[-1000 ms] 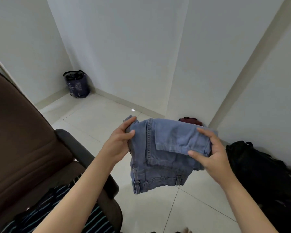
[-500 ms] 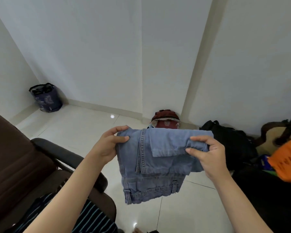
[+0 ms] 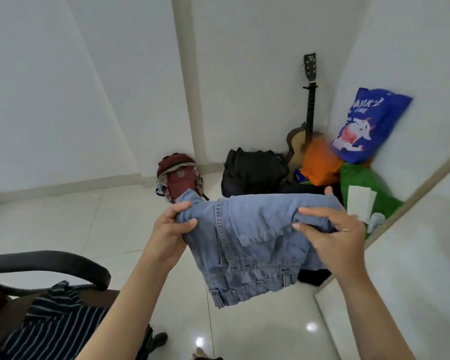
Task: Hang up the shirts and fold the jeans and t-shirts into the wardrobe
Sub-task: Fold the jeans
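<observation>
Jeans (image 3: pixel 247 245), folded into a thick pad with the waistband hanging lowest, are held in the air over the tiled floor (image 3: pixel 63 224) in the head view. Left hand (image 3: pixel 170 229) pinches the left top corner, thumb on the near side and fingers curled over the fold. Right hand (image 3: pixel 330 235) grips the right top edge, thumb and fingers clenched on the denim, one fingertip showing above the far edge.

At lower left a chair (image 3: pixel 47 263) with a black armrest carries a striped shirt (image 3: pixel 52 326) on its seat.

Against the far wall a red backpack (image 3: pixel 178 175) stands open at the top, with pale cloth showing at its mouth; what else is inside cannot be told. Beside it sits a black bag (image 3: pixel 252 170), closed. A guitar (image 3: pixel 308 118) leans upright in the corner. Near it lie an orange bag (image 3: pixel 320 165), a blue bag (image 3: pixel 366 126) printed with a cow, and a green bag (image 3: pixel 361 188) bearing a white paper; their contents are hidden.
</observation>
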`<state>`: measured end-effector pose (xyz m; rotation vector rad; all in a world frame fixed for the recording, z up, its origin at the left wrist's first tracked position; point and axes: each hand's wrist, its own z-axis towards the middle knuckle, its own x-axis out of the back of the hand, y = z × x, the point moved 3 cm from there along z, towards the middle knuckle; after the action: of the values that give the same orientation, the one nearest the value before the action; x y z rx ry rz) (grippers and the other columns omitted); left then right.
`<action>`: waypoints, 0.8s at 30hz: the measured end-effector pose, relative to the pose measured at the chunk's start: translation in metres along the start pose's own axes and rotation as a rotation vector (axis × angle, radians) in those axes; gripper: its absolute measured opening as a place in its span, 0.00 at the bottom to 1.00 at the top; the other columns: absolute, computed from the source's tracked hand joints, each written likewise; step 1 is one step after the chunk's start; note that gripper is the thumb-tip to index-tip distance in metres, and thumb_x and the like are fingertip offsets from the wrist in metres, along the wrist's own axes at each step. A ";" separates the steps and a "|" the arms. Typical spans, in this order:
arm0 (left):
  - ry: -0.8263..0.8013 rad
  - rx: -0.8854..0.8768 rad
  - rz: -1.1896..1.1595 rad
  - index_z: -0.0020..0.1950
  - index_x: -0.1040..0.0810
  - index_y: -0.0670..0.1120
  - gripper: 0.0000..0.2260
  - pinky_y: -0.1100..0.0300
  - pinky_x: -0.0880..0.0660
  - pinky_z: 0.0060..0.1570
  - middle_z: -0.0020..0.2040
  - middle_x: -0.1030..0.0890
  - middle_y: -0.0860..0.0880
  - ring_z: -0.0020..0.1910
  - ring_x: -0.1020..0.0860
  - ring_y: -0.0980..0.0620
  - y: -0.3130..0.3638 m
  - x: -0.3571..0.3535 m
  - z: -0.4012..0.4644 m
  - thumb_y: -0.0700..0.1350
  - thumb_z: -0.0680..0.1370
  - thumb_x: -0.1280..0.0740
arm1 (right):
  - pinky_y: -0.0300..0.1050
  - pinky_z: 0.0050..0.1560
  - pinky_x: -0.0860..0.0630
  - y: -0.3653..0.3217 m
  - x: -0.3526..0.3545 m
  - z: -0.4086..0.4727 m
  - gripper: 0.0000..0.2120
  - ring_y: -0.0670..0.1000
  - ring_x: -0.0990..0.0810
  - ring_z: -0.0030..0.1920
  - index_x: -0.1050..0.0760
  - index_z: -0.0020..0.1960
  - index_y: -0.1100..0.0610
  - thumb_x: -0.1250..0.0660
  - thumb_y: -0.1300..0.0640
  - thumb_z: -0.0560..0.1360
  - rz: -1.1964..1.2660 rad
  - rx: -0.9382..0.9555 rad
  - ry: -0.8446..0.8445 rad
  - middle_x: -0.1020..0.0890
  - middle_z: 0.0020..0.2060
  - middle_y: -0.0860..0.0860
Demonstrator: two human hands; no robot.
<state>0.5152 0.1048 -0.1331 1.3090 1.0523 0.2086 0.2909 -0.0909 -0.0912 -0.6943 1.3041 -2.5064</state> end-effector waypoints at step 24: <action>-0.593 0.747 0.540 0.65 0.31 0.55 0.16 0.48 0.23 0.54 0.53 0.18 0.37 0.51 0.17 0.42 -0.110 -0.132 -0.230 0.58 0.80 0.43 | 0.29 0.38 0.26 -0.061 0.111 -0.279 0.25 0.39 0.20 0.39 0.16 0.42 0.45 0.25 0.75 0.62 -0.223 -0.202 0.342 0.23 0.43 0.36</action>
<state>0.2308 0.1398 -0.1353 2.1468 0.2323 -0.1951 0.0542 0.0968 -0.1449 -0.4862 1.7001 -2.7902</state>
